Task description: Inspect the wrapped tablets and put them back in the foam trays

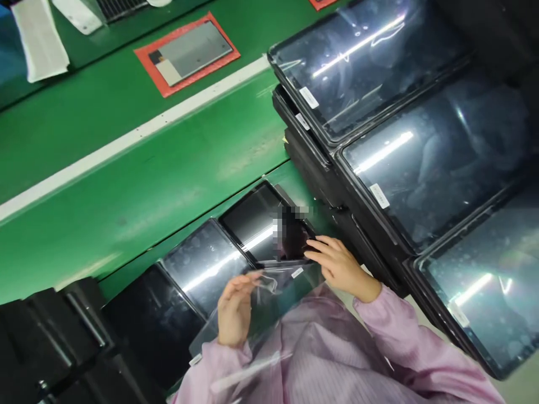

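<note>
My left hand (236,306) is closed in a pinch on a clear protective film (269,306) that drapes down over my lap. The film carries a small white label. My right hand (339,264) lies at the right edge of a dark glossy screen panel (252,216), fingers stretched and slightly apart, fingertips touching the edge. Part of that panel is blurred out by pixelation. To its left lie a film-covered panel (206,264) with a bright reflection and a darker one (155,314).
At the right, stacked black trays hold large film-covered screens (387,157). A grey part (196,53) rests on a red sheet (164,87) on the green bench (101,118). Black foam-like blocks (37,331) stand at the lower left. White strips (40,42) lie at the top left.
</note>
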The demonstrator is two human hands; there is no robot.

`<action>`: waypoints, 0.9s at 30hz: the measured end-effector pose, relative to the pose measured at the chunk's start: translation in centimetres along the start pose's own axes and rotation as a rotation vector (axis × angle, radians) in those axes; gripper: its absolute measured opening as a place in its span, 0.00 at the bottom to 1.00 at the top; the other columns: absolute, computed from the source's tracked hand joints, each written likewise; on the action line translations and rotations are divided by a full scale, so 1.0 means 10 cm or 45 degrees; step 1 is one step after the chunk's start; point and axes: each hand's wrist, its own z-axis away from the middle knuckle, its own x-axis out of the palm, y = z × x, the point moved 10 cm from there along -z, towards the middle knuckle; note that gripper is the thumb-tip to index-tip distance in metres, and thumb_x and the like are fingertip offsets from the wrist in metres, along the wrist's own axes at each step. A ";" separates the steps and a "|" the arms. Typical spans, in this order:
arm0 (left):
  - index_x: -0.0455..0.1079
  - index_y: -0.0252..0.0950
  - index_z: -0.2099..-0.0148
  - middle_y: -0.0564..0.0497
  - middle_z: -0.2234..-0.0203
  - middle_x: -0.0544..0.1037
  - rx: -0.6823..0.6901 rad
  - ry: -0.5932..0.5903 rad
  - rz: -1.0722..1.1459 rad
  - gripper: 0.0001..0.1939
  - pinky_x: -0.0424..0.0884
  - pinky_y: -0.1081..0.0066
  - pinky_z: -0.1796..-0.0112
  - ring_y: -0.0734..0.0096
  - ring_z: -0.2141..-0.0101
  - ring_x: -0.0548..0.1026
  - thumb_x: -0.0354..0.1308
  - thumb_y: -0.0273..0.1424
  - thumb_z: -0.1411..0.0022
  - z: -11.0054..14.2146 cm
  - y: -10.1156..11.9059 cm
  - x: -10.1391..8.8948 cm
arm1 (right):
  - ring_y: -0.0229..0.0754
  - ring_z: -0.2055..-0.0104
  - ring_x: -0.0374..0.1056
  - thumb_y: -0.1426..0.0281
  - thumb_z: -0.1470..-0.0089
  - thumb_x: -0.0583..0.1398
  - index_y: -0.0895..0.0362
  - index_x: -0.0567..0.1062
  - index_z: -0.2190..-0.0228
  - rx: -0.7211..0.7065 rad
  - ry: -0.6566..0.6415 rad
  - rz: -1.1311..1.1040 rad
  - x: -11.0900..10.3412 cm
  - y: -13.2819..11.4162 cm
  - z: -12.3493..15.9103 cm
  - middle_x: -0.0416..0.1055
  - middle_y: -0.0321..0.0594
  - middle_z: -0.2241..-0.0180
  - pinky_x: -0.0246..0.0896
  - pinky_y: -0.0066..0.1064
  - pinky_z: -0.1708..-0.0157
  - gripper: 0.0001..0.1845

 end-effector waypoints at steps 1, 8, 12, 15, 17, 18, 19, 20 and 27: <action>0.73 0.38 0.66 0.50 0.71 0.82 -0.002 0.048 0.006 0.11 0.74 0.67 0.62 0.63 0.64 0.79 0.65 0.31 0.57 -0.03 0.02 -0.02 | 0.52 0.46 0.61 0.84 0.57 0.49 0.57 0.75 0.57 -0.031 -0.030 0.027 0.06 -0.02 0.01 0.70 0.49 0.49 0.62 0.52 0.52 0.27; 0.50 0.40 0.36 0.46 0.55 0.78 0.616 -0.149 -0.861 0.34 0.63 0.57 0.48 0.63 0.49 0.72 0.52 0.27 0.45 -0.34 0.42 0.26 | 0.49 0.60 0.67 0.77 0.58 0.54 0.60 0.60 0.44 0.049 -0.037 -0.209 0.04 -0.04 0.04 0.73 0.47 0.58 0.64 0.45 0.60 0.35; 0.62 0.40 0.42 0.45 0.54 0.78 1.021 -0.334 -1.413 0.31 0.56 0.53 0.45 0.61 0.52 0.75 0.44 0.21 0.49 -0.37 0.47 0.46 | 0.47 0.67 0.70 0.72 0.46 0.53 0.62 0.56 0.41 0.184 0.023 -0.124 0.03 0.05 -0.09 0.76 0.45 0.66 0.66 0.41 0.63 0.31; 0.67 0.41 0.47 0.46 0.53 0.77 1.087 -0.410 -1.500 0.29 0.54 0.53 0.45 0.61 0.52 0.75 0.43 0.20 0.49 -0.39 0.48 0.45 | 0.42 0.69 0.71 0.75 0.42 0.48 0.55 0.66 0.46 0.144 -0.049 -0.151 0.16 -0.15 -0.29 0.76 0.39 0.71 0.66 0.34 0.65 0.23; 0.68 0.42 0.48 0.47 0.53 0.77 1.049 -0.460 -1.478 0.28 0.54 0.53 0.44 0.61 0.51 0.74 0.42 0.20 0.49 -0.43 0.48 0.41 | 0.40 0.68 0.72 0.75 0.42 0.50 0.52 0.70 0.49 0.006 -0.164 -0.255 0.32 -0.47 -0.43 0.77 0.37 0.68 0.66 0.30 0.64 0.21; 0.69 0.42 0.48 0.47 0.52 0.77 1.022 -0.493 -1.446 0.28 0.53 0.53 0.44 0.61 0.51 0.74 0.43 0.21 0.49 -0.46 0.48 0.39 | 0.39 0.67 0.73 0.75 0.41 0.51 0.52 0.72 0.50 -0.055 -0.216 -0.330 0.40 -0.64 -0.50 0.78 0.37 0.67 0.66 0.30 0.64 0.19; 0.69 0.43 0.48 0.48 0.53 0.77 1.000 -0.526 -1.403 0.26 0.53 0.53 0.44 0.60 0.51 0.74 0.45 0.23 0.48 -0.48 0.48 0.36 | 0.39 0.66 0.73 0.74 0.41 0.52 0.52 0.73 0.52 -0.086 -0.259 -0.420 0.48 -0.78 -0.58 0.78 0.37 0.65 0.66 0.29 0.62 0.18; 0.70 0.43 0.49 0.48 0.53 0.78 0.984 -0.561 -1.352 0.24 0.52 0.52 0.43 0.59 0.51 0.74 0.47 0.25 0.48 -0.49 0.48 0.35 | 0.39 0.65 0.73 0.73 0.41 0.53 0.53 0.74 0.53 -0.071 -0.272 -0.534 0.53 -0.86 -0.66 0.78 0.38 0.64 0.66 0.29 0.61 0.16; 0.61 0.40 0.44 0.45 0.52 0.77 0.582 -0.694 -1.190 0.29 0.43 0.48 0.39 0.56 0.46 0.69 0.52 0.31 0.51 -0.53 0.51 0.38 | 0.41 0.52 0.70 0.68 0.43 0.55 0.53 0.73 0.56 0.398 0.216 -1.632 0.25 -0.23 -1.22 0.74 0.38 0.53 0.67 0.33 0.56 0.14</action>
